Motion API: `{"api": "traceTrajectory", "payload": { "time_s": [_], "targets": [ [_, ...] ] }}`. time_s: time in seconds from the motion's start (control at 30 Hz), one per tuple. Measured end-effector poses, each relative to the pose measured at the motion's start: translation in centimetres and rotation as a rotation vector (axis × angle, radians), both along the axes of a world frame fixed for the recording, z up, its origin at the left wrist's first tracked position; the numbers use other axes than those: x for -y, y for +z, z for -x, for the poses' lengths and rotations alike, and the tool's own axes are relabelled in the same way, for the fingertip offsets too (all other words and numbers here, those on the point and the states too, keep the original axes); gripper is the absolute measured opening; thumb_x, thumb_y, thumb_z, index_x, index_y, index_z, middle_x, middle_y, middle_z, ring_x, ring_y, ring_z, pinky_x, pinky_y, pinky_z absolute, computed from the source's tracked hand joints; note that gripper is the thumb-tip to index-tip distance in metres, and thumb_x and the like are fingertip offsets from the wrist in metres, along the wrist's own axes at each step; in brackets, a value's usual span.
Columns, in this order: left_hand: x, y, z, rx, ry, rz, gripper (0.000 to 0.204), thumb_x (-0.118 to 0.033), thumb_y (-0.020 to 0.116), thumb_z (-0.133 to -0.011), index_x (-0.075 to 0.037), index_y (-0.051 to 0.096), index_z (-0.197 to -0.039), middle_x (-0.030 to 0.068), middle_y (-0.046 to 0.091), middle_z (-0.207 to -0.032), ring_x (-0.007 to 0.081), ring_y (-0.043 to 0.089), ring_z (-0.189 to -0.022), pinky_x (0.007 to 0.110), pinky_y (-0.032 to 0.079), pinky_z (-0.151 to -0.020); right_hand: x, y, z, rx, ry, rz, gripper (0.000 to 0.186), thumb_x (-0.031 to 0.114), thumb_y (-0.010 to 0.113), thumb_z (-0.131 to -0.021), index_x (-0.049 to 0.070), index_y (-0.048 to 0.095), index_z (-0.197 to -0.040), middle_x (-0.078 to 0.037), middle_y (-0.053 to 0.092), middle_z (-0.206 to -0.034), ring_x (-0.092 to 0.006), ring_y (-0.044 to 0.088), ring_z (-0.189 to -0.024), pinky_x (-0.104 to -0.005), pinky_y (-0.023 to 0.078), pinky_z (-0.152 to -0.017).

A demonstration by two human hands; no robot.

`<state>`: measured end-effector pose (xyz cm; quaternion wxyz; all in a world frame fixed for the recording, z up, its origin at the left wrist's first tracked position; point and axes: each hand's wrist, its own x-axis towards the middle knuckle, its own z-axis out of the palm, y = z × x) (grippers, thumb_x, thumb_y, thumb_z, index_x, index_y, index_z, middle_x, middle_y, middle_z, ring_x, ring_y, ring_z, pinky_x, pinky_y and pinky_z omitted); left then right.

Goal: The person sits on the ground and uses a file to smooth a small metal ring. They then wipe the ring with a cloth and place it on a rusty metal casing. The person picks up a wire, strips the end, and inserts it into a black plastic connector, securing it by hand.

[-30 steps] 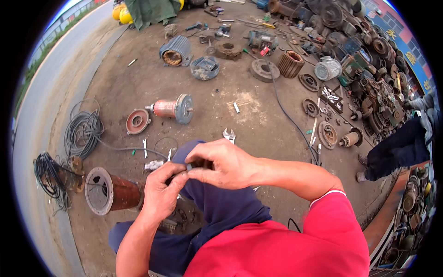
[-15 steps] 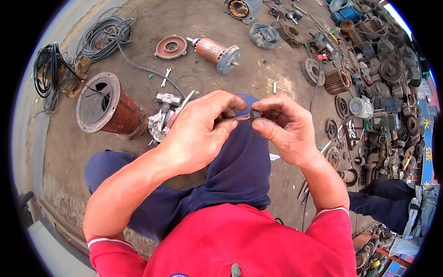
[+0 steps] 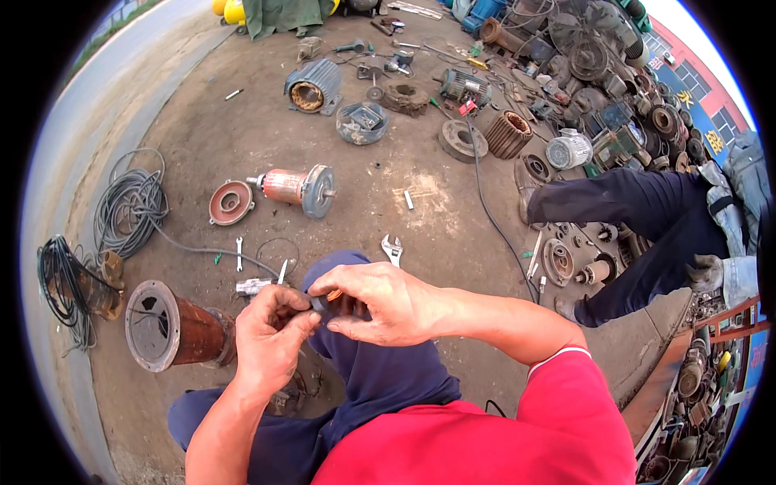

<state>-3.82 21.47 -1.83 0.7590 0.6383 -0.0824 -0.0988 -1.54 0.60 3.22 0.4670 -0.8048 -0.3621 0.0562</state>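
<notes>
Over my knee, my two hands meet at the fingertips. My right hand reaches across from the right, its thumb and fingers curled around a small dark roll like black tape. A bit of orange, copper-coloured strand shows by those fingers. My left hand is closed in a pinch at the near side of the roll; what lies between its fingertips is mostly hidden. Just beyond the left hand are a metal hammer head and an upright pale blade.
A rusty red flanged housing lies left of my left hand. Farther out are an adjustable wrench, a spanner, a motor rotor, a red end cover and coiled cable. Another person's legs extend in from the right.
The view has turned, showing more of the yard and the other person's legs. My hands now sit farther left; the right arm reaches across, and the hands press closer together around the roll.
</notes>
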Motion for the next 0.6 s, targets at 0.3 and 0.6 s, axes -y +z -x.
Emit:
{"api": "traceTrajectory", "payload": {
  "time_s": [0.3,0.6],
  "targets": [
    [0.8,-2.6,-0.3,-0.065,-0.159,-0.056,0.028,-0.025,0.069,-0.092,0.002,0.061,-0.091,0.0064,0.065,-0.079,0.0114,0.060,-0.073,0.027,0.049,-0.067,1.5,-2.5,0.4,-0.049,0.005,-0.092,0.031,0.007,0.070,-0.084,-0.003,0.058,-0.111,-0.017,0.066,-0.088,-0.0317,0.067,-0.082,-0.0387,0.053,-0.069],
    [1.1,-2.6,0.0,0.118,-0.196,-0.407,0.027,-0.020,0.053,-0.096,0.005,0.063,-0.098,0.0057,0.052,-0.077,0.0141,0.048,-0.069,0.028,0.040,-0.064,2.7,-3.4,0.3,0.169,-0.029,0.070,0.027,0.014,0.074,-0.080,0.001,0.061,-0.100,-0.014,0.060,-0.087,-0.0344,0.063,-0.082,-0.0433,0.051,-0.069]
  ]
}}
